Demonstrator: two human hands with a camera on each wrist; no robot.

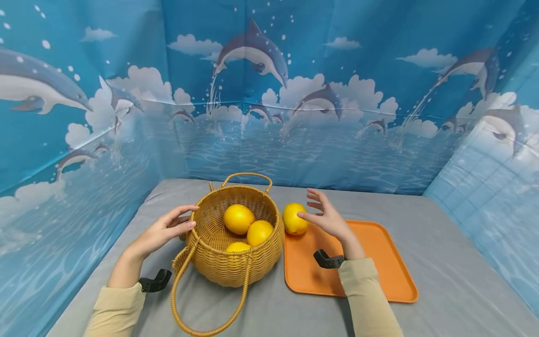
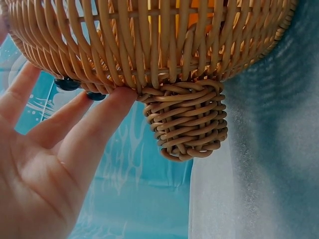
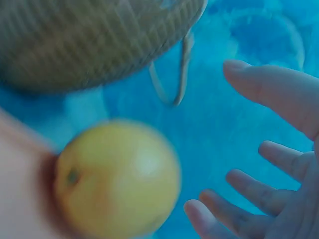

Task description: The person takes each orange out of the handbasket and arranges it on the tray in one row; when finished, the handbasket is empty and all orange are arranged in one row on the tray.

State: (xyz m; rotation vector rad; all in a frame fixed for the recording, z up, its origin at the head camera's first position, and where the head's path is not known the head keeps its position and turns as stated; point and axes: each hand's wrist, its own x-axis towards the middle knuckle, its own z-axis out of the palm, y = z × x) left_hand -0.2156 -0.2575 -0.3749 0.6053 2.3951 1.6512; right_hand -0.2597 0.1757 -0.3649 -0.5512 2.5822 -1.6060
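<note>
A round wicker basket point(image 1: 236, 274) with two looped handles stands left of centre in the head view. Inside it lie three yellow-orange fruits, apparently oranges, one point(image 1: 238, 219) towards the back. My left hand point(image 1: 166, 229) touches the basket's left rim with fairly straight fingertips; in the left wrist view they rest by a woven knob point(image 2: 187, 119) and dark beads point(image 2: 67, 83). Another orange point(image 1: 294, 218) sits between the basket and my right hand point(image 1: 330, 220). That hand is spread beside it, and in the right wrist view a gap separates the fingers from the orange point(image 3: 119, 179).
An orange tray point(image 1: 379, 262) lies to the right of the basket, partly under my right forearm. One basket handle point(image 1: 202, 332) hangs towards me over the grey tabletop point(image 1: 446, 252). A blue dolphin-print curtain point(image 1: 337, 150) encloses the back and sides.
</note>
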